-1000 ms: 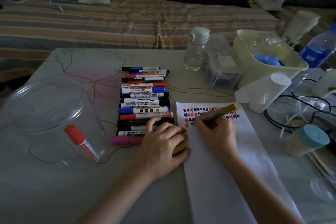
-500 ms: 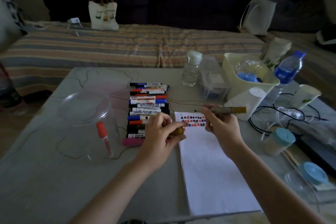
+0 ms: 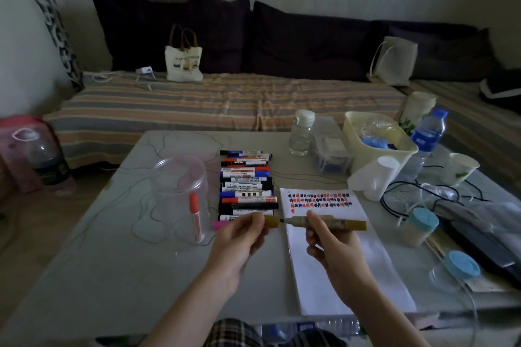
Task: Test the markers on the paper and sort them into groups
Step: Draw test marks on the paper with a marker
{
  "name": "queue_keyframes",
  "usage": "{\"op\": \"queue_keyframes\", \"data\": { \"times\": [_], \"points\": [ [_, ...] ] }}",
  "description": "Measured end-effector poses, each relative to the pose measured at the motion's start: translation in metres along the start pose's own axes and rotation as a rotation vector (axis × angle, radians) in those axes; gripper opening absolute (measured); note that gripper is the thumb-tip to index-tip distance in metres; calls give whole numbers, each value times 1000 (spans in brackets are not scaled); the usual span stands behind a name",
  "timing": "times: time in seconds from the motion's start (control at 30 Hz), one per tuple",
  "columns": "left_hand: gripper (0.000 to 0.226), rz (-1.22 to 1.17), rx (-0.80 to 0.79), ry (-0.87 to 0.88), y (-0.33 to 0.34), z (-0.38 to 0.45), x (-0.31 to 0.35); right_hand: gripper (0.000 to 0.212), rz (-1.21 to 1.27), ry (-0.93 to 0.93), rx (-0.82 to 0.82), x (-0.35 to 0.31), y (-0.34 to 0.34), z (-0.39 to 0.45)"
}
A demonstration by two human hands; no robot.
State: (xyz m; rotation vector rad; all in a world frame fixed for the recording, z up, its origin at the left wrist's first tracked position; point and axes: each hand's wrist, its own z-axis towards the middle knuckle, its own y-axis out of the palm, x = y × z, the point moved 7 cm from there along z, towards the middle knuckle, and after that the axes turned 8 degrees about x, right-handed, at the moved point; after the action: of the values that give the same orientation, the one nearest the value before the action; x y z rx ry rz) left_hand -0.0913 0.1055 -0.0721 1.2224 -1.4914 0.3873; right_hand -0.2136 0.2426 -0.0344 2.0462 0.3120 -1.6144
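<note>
1. Your right hand (image 3: pixel 329 236) pinches the gold marker (image 3: pixel 327 223) above the paper (image 3: pixel 346 262), its dark tip pointing left.
2. Your left hand (image 3: pixel 239 236) pinches the gold cap (image 3: pixel 271 221), just left of that tip and not touching it.
3. The row of markers (image 3: pixel 246 186) lies on the surface (image 3: pixel 112 276) left of the paper.
4. A red marker (image 3: pixel 195 215) stands in the clear tub (image 3: pixel 180 191), farther left of the paper.

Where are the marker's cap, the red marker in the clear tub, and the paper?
cap (image 3: pixel 271 221): head view, its side, in the left hand.
red marker (image 3: pixel 195 215): head view, mid-barrel.
paper (image 3: pixel 338 270): head view, blank area.
</note>
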Motion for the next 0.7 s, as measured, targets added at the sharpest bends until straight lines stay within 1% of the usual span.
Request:
{"op": "queue_keyframes", "data": {
  "times": [0.13, 0.23, 0.37, 0.43, 0.57, 0.63, 0.7],
  "points": [
    [27, -70, -53, -10, 6, -9, 11, 19, -33, -31, -51, -3, 14, -6],
    [32, -88, -61, -3, 9, -15, 17, 16, -31, -64, -71, -6, 20, -8],
    [32, -83, -69, 23, 8, -16, 21, 22, -35, -85, -68, -8, 21, -8],
    [33, -57, -68, 39, 8, -17, 21, 28, -39, -70, -73, -7, 22, -9],
    [36, 19, -60, 111, 11, -19, 19, 24, -32, -25, -85, -2, 30, -11],
    [37, 19, -66, 139, 13, -19, 19, 24, 10, 14, -73, 2, 31, -10],
    [37, -23, -84, 132, 13, -17, 19, 25, 31, 71, -106, 4, 33, -8]
  ]
}}
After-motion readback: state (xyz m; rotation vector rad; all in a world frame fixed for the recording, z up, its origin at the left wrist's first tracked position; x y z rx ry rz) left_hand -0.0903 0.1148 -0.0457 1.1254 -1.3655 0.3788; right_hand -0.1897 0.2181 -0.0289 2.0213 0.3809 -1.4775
